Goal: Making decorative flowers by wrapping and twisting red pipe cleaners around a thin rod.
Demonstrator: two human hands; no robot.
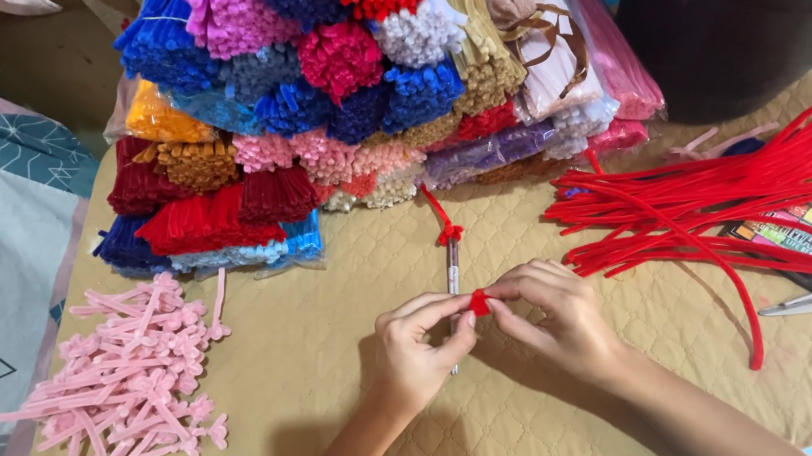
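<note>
We noted the left hand (416, 343) and right hand (556, 313) both pinched shut on the red coil (479, 302), centred between them, stick (452, 271) pointing away.

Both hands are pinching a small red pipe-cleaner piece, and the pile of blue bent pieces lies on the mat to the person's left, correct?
Not quite: the head view shows the pile of bent pieces is pink, not blue. Both the left hand and right hand do pinch the small red piece.
</note>
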